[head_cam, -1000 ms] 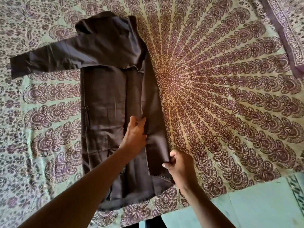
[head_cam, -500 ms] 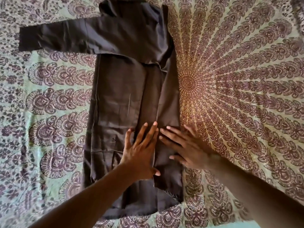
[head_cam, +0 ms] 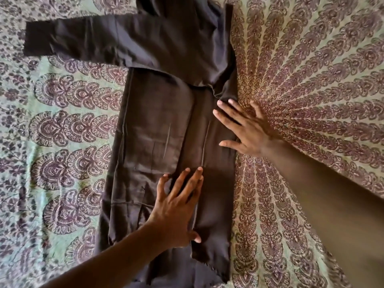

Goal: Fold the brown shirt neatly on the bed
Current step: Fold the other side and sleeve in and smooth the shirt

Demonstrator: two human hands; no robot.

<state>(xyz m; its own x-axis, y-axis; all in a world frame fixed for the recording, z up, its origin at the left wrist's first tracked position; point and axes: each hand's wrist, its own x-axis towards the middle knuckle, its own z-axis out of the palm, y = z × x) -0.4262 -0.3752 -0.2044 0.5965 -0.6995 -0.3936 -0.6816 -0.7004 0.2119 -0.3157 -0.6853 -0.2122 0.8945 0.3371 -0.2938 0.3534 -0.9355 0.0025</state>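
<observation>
Both hands are lying flat, fingers straight and spread: the left hand (head_cam: 176, 206) is pressing the lower middle of the brown shirt (head_cam: 158, 132), the right hand (head_cam: 247, 129) is resting on its folded right edge. Under them the shirt is lying lengthwise on the bedspread (head_cam: 311, 69), patterned in maroon peacock motifs. One sleeve is stretching away leftward beyond the fingertips; the collar is cut off at the top. No writing is showing.
</observation>
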